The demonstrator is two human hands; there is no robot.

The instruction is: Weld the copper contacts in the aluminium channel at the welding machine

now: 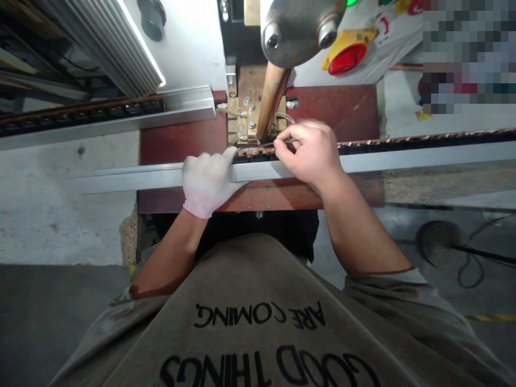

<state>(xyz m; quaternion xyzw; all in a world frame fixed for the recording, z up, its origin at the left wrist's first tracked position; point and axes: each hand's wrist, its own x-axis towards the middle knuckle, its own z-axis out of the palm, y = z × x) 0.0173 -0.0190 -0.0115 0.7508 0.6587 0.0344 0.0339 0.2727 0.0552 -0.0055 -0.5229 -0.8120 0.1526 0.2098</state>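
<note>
My left hand (210, 180), in a white glove with a pink cuff, is wrapped over a long silver metal rail (157, 175), thumb along its far edge. My bare right hand (312, 153) pinches a thin dark rod (268, 144) between thumb and fingertips. The rod points left toward a row of small copper pieces (258, 152) lying along the rail. Just beyond them, the lower end of a slanted copper bar (272, 105) comes down beside a brass block (250, 119) with bolts and hoses. My right palm and curled fingers are partly hidden.
A reddish-brown board (338, 107) lies under the work. Above hangs a bolted metal machine head (302, 32). A red rotary switch (347, 58) on a yellow plate sits to its right. Another rail with copper-edged dark strip (121, 110) stretches left. A round dark base (437, 242) stands at lower right.
</note>
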